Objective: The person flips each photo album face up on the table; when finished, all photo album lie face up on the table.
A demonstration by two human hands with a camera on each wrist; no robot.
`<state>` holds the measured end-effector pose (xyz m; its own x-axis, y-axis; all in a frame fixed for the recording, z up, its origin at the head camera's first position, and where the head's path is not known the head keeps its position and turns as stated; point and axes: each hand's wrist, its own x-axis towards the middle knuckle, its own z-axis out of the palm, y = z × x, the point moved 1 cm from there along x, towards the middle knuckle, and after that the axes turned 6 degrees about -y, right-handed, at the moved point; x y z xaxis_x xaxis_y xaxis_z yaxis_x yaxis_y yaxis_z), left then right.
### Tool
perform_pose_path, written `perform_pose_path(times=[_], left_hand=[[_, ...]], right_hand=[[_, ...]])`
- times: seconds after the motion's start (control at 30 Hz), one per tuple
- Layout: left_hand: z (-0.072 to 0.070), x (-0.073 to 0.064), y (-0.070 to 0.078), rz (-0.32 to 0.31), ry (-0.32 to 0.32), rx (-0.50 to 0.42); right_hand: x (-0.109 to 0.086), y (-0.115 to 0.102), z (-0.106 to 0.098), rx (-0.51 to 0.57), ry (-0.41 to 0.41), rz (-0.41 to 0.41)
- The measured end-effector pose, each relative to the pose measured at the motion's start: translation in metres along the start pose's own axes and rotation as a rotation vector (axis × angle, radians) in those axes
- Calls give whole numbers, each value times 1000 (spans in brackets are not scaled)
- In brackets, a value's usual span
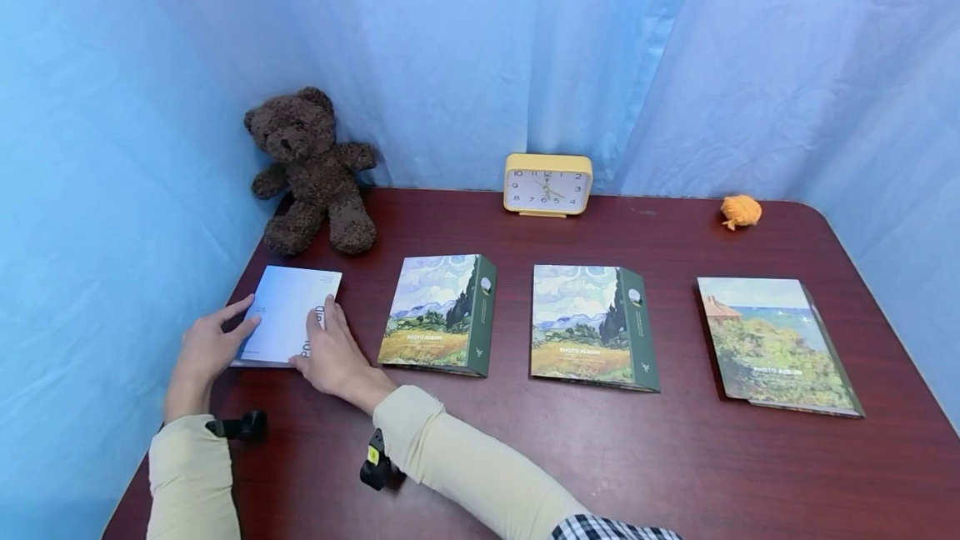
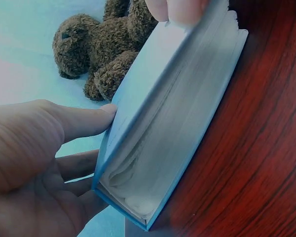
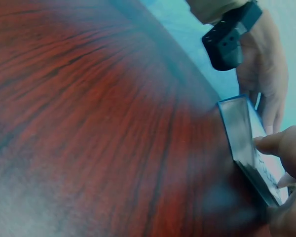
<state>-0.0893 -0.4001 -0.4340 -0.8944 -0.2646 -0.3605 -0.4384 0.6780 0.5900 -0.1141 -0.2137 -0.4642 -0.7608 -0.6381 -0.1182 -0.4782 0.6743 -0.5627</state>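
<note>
A thick photo album [image 1: 281, 315] with a pale blue-white cover lies near the table's left edge. Its page edges show in the left wrist view, between the two covers. My left hand [image 1: 201, 355] holds the album's left side, thumb on the cover and fingers behind the spine. On the right side, my right hand [image 1: 341, 357] grips the album, with fingers over the cover and the thumb by the near edge. Part of the cover lettering is hidden under that hand. To the right stands a landscape-painted photo album [image 1: 427, 315], apart from both hands.
Another landscape album [image 1: 576, 323] and a garden-and-sea album [image 1: 776, 344] lie farther right. Along the back are a brown teddy bear [image 1: 311, 177], a yellow clock [image 1: 547, 185] and a small orange object [image 1: 741, 212]. Blue curtains [image 1: 450, 65] border the table.
</note>
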Motion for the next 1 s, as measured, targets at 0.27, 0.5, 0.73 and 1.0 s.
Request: perform_pose_path(times=[0.27,0.5,0.73,1.0], left_hand=[[1,2,2,9,2,17],[5,1,14,53,118,134],[11,-4,39,133,366,82],[22,-3,71,238,383,-62]], right_hand=[[-3,6,-27,118,17,-42],[-10,14,-62,219,117,-64],[-20,39,-93,342,221,-15],[-40,91,-113,448,343,74]])
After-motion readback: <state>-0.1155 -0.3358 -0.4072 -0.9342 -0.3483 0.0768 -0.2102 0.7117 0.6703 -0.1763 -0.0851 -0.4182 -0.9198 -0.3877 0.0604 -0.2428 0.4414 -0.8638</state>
